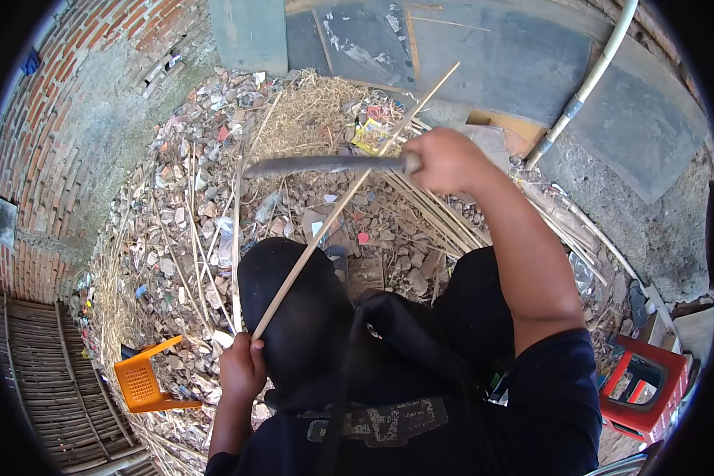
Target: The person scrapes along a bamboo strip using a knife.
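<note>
My left hand (243, 369) is closed around the lower end of a long, thin bamboo strip (305, 255). The strip slants up to the right, over my dark-clothed left knee (282, 266). Beside it, a second pale strip (236, 254) runs upward from near the same hand; whether my fingers hold it too, I cannot tell. My right hand (446, 161) grips the handle of a machete (317, 163). Its long dark blade points left and crosses the slanted strip in view; whether they touch is unclear.
Stones and litter (166, 246) cover the ground, with dry straw (301, 111) at the back. More bamboo strips (436, 210) lie ahead to the right. An orange plastic chair (139, 385) stands left, a red plastic stool (650, 381) right. Brick wall (63, 143) and a pale pipe (583, 91) border the space.
</note>
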The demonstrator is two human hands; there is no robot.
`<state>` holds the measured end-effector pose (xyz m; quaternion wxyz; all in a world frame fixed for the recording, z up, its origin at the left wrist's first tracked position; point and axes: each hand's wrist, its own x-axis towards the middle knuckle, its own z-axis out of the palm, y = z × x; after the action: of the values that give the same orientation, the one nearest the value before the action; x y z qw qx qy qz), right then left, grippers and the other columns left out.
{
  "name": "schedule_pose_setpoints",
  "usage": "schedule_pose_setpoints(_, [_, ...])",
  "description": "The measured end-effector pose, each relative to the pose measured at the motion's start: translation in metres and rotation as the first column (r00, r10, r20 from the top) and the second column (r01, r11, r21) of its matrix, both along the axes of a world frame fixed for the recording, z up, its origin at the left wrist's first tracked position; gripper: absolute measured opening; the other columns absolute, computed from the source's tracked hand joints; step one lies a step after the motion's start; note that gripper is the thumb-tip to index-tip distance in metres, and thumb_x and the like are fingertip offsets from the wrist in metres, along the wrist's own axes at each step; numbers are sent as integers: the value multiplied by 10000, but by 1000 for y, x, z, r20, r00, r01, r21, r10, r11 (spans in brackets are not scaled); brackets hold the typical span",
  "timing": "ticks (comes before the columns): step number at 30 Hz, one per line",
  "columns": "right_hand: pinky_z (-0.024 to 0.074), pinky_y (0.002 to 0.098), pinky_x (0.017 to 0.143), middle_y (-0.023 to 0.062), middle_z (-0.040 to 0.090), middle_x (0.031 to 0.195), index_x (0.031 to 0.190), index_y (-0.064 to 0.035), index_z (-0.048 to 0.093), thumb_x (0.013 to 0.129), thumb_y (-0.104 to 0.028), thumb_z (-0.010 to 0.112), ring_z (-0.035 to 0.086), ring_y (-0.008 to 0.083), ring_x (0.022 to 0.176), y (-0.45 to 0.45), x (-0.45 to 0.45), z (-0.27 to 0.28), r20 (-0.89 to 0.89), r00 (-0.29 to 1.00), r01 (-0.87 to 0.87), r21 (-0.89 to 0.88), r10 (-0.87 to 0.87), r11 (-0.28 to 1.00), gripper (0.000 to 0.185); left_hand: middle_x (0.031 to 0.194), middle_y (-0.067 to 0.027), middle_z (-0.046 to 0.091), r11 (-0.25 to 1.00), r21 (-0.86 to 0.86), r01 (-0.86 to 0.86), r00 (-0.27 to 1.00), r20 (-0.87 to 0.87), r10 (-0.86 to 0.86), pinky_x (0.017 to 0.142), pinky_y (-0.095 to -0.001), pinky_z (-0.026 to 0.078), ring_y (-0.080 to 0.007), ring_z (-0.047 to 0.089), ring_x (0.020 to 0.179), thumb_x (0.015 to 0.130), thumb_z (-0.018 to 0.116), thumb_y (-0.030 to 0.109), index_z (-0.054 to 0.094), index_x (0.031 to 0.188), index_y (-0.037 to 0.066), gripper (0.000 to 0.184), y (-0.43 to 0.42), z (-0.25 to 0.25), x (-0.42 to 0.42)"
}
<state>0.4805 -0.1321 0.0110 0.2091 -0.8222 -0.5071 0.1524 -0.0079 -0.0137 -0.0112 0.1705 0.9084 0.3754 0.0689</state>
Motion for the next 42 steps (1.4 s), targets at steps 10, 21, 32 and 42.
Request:
schedule_pose_setpoints(10, [535, 444, 781, 201, 689, 825, 988, -12, 703, 767, -184, 710, 670, 381, 814, -10, -11, 16, 81, 997, 2, -1, -2, 1000, 280, 638, -237, 591, 997, -73, 29, 1000, 5, -29, 546, -564, 436, -500, 600, 616, 1050, 547, 297, 517, 893, 27, 314, 1, 10, -2])
schedule_pose_setpoints(21, [542, 460, 781, 192, 690, 823, 955, -65, 721, 772, -192, 684, 690, 354, 826, -4, 8, -3, 13, 1000, 14, 77, -15, 997, 226, 635, -225, 590, 975, -214, 55, 998, 30, -50, 559, -478, 451, -465, 609, 618, 1071, 515, 291, 547, 891, 2, 342, 8, 25, 1])
schedule_pose_setpoints(32, [543, 455, 795, 204, 706, 853, 989, -45, 722, 772, -208, 704, 689, 370, 852, -12, 23, -1, -15, 996, 89, 92, -88, 992, 272, 632, -222, 586, 978, -203, 43, 999, 29, -38, 568, -479, 450, -462, 613, 621, 1075, 495, 281, 555, 896, -1, 340, 6, 24, 2])
schedule_pose_setpoints(42, [541, 456, 805, 178, 713, 888, 967, -84, 723, 753, -180, 687, 687, 362, 864, -12, 48, -18, -6, 983, 183, 4, -183, 983, 238, 595, -214, 566, 990, -136, 24, 1000, -4, -25, 532, -492, 435, -455, 594, 570, 1047, 522, 208, 571, 869, 2, 277, 7, 30, -16])
